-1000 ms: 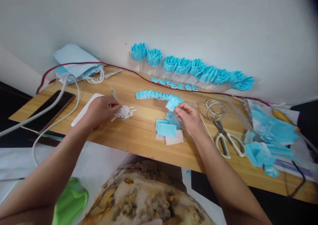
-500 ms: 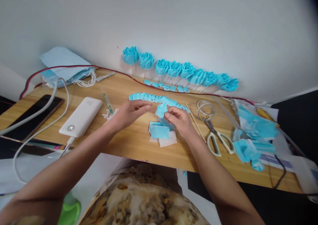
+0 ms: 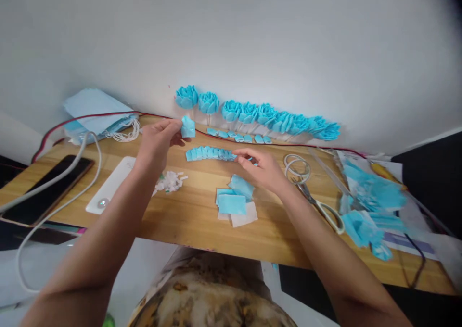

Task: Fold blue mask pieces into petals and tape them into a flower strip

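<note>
Desk (image 3: 202, 221) back edge, left hand (image 3: 155, 144) pinching petal (image 3: 188, 127)

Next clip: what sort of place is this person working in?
Probably a home craft desk: a wooden table against a white wall, a row of finished blue flowers leaning on it, scissors and blue offcuts at right. The left hand holds a folded blue piece.

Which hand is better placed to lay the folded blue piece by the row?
Left, likely: the left hand pinches the folded blue piece close to the row of folded pieces; the right hand only touches the row's other end.
</note>
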Motion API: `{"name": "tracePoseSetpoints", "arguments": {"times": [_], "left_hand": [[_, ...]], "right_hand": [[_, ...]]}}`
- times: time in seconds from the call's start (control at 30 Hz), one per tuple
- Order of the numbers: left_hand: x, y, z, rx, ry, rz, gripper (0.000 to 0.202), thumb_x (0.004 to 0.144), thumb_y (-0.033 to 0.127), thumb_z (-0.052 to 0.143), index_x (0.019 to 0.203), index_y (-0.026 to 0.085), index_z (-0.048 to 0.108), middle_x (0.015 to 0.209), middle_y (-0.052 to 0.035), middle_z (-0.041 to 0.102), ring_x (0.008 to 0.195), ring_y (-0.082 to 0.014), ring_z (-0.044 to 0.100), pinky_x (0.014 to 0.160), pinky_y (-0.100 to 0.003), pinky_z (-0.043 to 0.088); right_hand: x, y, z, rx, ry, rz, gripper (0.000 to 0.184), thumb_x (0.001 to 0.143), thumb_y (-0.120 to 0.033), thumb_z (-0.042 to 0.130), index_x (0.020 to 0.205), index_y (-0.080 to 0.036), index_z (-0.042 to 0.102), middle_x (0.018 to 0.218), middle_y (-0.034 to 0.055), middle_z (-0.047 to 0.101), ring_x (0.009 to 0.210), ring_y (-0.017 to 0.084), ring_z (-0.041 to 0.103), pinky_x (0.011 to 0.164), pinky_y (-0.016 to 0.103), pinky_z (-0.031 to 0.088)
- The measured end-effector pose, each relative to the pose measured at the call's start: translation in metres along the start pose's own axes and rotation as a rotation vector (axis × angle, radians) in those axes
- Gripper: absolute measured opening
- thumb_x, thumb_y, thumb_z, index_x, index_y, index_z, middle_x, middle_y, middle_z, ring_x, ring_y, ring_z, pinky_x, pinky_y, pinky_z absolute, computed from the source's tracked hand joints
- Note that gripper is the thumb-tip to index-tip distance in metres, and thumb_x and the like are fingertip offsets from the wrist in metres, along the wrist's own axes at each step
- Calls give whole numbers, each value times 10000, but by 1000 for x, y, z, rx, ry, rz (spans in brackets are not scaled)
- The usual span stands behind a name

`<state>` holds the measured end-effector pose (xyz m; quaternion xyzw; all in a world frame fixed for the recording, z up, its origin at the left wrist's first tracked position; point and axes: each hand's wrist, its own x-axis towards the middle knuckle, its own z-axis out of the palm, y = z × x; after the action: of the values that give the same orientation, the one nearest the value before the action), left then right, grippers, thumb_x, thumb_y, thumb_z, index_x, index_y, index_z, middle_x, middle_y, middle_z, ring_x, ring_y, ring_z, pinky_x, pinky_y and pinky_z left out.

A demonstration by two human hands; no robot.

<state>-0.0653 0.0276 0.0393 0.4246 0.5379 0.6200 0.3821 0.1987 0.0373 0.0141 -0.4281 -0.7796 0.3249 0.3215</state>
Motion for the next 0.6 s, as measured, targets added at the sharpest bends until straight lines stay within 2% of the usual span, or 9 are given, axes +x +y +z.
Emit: {"name": "tracePoseSetpoints", "arguments": {"times": [0.1, 0.2, 0.3, 0.37, 0.43, 0.53, 0.6], "left_hand": [[14, -5, -7, 3, 102, 51, 174, 752, 296, 621, 684, 146, 678, 584, -10, 641, 541, -118, 621, 506, -202, 479], [20, -21, -14, 73, 150, 108, 209, 766, 315, 611, 644, 151, 658, 528, 13, 591, 493, -103, 581, 486, -194, 460], [22, -35, -22, 151, 176, 145, 228, 783, 316, 595, 620, 159, 628, 506, 29, 563, 471, -93, 550, 477, -188, 433], [23, -40, -25, 190, 172, 144, 225, 792, 310, 581, 628, 162, 626, 508, 33, 561, 465, -91, 540, 473, -188, 419], [24, -43, -27, 224, 156, 137, 231, 801, 313, 568, 639, 161, 632, 518, 31, 566, 471, -94, 543, 477, -194, 416], [26, -48, -27, 284, 160, 124, 242, 814, 327, 562, 663, 159, 650, 545, 24, 583, 499, -105, 566, 505, -207, 429], [27, -53, -26, 325, 170, 103, 246, 820, 329, 560, 674, 157, 657, 562, 16, 602, 524, -112, 584, 527, -213, 435]], "right_hand": [[38, -9, 10, -220, -110, -162, 258, 928, -209, 551, 1108, -203, 737, 1070, 65, 761, 928, 193, 685, 816, 318, 501], [76, -9, 36, -378, -213, -262, 282, 937, -157, 542, 1158, -155, 717, 1187, 117, 734, 1106, 246, 654, 950, 372, 473], [108, -2, 65, -452, -344, -348, 307, 933, -150, 570, 1214, -123, 689, 1244, 151, 704, 1179, 265, 620, 1007, 382, 436], [125, 1, 81, -434, -453, -394, 309, 942, -179, 581, 1228, -113, 675, 1231, 158, 702, 1160, 255, 625, 992, 367, 435], [139, 1, 93, -397, -567, -423, 260, 934, -191, 600, 1167, -130, 698, 1158, 134, 720, 1079, 230, 644, 930, 333, 448], [152, -2, 99, -361, -696, -442, 99, 871, -131, 640, 913, -157, 726, 965, 72, 720, 910, 184, 638, 817, 279, 443], [153, -3, 94, -317, -726, -428, 94, 841, -97, 626, 812, -158, 692, 888, 45, 696, 835, 162, 618, 761, 261, 429]]}}
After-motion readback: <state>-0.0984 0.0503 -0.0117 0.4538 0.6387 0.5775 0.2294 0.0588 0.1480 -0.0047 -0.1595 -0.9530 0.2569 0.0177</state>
